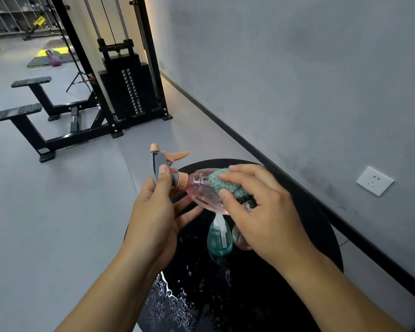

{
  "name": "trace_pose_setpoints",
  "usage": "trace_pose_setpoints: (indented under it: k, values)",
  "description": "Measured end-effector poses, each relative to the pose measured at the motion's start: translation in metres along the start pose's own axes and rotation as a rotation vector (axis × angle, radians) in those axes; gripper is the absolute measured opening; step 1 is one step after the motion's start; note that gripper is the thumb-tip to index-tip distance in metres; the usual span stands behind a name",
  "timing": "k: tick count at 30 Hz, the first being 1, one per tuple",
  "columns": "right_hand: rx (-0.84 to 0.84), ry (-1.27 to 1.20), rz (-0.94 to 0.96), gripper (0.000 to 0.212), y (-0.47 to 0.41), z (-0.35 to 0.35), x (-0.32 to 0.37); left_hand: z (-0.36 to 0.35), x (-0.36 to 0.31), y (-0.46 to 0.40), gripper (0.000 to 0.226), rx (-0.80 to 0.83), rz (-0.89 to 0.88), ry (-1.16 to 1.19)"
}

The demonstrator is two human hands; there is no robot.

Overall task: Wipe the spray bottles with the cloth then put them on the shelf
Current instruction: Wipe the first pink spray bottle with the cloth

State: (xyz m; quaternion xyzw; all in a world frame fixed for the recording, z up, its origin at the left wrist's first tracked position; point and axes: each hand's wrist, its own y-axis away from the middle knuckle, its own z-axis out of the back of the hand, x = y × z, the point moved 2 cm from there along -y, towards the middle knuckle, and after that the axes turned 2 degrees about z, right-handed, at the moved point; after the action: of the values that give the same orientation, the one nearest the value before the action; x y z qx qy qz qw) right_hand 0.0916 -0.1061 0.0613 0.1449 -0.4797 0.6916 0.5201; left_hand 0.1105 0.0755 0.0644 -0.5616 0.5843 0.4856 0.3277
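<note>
The pink bottle (203, 192) is held on its side above the round black surface (316, 226), between the two hands. The left hand (153, 212) is closed around the grey spray head (159, 165), with the thumb pressed on it and the other fingers under the neck. The right hand (259, 212) is clamped on the green cloth (222, 183), which is pressed against the body of the bottle by the fingertips and the thumb.

The wiping step seems to be in hand. To do it well, the bottle should be turned slowly by the left hand, so that each side is brought under the cloth. The neck and the trigger should also be wiped, because water can stay there. The grip should be kept firm, since wet plastic is probably slippery.

Below the right hand, a teal bottle (219, 238) is standing on the surface, and just beside it a second pink bottle (240, 238) is partly hidden by the hand. Water drops (173, 300) are seen on the surface near the wrists. The shelf is not seen.
</note>
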Motion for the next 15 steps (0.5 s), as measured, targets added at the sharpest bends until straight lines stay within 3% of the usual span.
trace_pose_setpoints:
  k: [5, 10, 15]
  values:
    - [-0.065, -0.087, -0.134, 0.025, -0.008, 0.012, -0.01, 0.003, -0.003, -0.003, 0.03, 0.026, -0.011, 0.047]
    - [0.042, -0.023, -0.031, 0.027, -0.004, 0.002, 0.002, -0.002, 0.004, -0.001, 0.029, 0.069, -0.038, -0.005]
    - [-0.024, -0.129, -0.134, 0.024, -0.009, 0.011, -0.01, 0.002, 0.001, -0.004, 0.029, 0.05, -0.056, 0.012]
